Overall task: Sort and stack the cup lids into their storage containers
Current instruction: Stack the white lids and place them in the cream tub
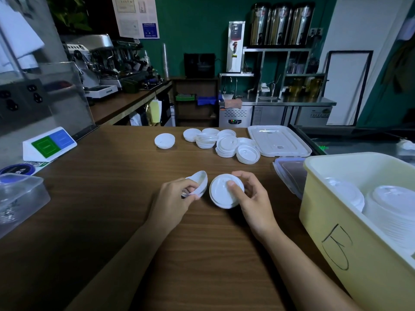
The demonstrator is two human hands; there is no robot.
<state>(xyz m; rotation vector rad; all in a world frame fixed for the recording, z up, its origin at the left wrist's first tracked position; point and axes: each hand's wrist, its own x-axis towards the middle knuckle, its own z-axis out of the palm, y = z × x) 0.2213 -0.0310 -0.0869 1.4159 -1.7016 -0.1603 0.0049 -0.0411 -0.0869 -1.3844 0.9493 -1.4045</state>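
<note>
The left hand is pinching tilted lids; the right hand is holding a lid stack, its grip nearer the yellow bin.

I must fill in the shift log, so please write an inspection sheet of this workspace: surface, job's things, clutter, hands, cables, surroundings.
Surface: brown wooden counter, no spill seen.
Job's things: loose lid pile at the far side, single lid left of it; yellow bin at right, stacked lids inside.
Clutter: white tray cover beside the pile; clear tub at left edge; green-blue sign.
Hands: left hand grips tilted lids; right hand grips white lid, thumb on top.
Cables: nothing seen.
Surroundings: espresso machine, steel urns, steel fridge counter.
</note>
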